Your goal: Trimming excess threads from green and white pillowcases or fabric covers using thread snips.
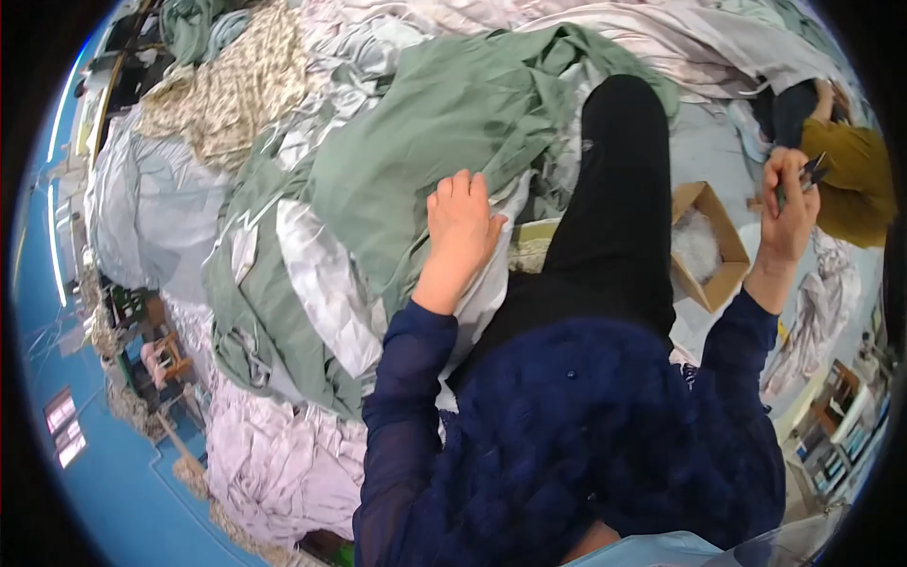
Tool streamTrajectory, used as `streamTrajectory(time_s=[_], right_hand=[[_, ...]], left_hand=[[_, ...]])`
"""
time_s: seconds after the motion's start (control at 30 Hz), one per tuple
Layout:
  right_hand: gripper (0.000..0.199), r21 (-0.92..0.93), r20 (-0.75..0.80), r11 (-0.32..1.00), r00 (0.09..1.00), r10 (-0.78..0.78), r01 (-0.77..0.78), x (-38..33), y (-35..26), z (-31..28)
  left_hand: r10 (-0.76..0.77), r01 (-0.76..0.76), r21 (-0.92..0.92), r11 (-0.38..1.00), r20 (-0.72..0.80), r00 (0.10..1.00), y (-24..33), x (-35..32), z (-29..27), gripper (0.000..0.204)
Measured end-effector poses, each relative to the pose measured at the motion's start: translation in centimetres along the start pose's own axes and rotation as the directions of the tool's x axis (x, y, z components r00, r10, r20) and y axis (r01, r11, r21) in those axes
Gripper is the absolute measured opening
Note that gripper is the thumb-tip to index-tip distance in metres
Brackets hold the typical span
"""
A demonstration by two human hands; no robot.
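Left hand [461, 222] flat-ish on green cloth [406, 142], thumb apart, no grip showing. Cloth spreads ahead and left of it. Your right hand [790, 205] curled round small snips [813, 170], well off right, tips pointing away from cloth.
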State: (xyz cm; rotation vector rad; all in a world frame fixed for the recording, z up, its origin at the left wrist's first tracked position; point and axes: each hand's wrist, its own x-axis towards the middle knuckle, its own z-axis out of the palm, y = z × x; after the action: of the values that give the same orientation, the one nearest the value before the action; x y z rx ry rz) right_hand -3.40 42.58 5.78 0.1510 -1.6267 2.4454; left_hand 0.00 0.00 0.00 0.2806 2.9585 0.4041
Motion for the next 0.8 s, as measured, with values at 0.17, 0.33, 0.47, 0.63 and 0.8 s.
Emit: streamTrajectory(time_s=[0.17,0.33,0.47,0.63,0.8], right_hand=[[0.017,-0.578,-0.357,0.754,0.928,0.11,-0.312,-5.3,-0.9,-4.5],[0.014,-0.54,-0.52,0.72,0.845,0.121,-0.435,-10.0,2.6,-9.3],[0.021,-0.879,-0.452,0.234,0.882,-0.131,-0.416,-12.4,2.3,-11.8],[0.045,-0.586,-0.4,0.758,0.916,0.039,-0.288,-8.6,1.8,0.5],[0.061,-0.057,0.048,0.973,0.973,0.225,-0.222,-2.0,3.3,14.3]], left_hand=[[0.049,0.027,-0.638,0.77,0.101,0.994,4.7,7.8,4.3,0.067],[-0.006,0.089,-0.8,0.594,0.105,0.994,7.5,12.5,10.8,0.038],[-0.061,0.252,-0.932,0.259,0.244,0.968,7.9,12.2,7.8,0.011],[0.002,0.214,-0.973,0.09,0.215,0.977,7.4,10.9,-0.9,0.007],[0.207,0.152,-0.969,0.195,0.192,0.959,12.3,9.0,-8.5,0.009]])
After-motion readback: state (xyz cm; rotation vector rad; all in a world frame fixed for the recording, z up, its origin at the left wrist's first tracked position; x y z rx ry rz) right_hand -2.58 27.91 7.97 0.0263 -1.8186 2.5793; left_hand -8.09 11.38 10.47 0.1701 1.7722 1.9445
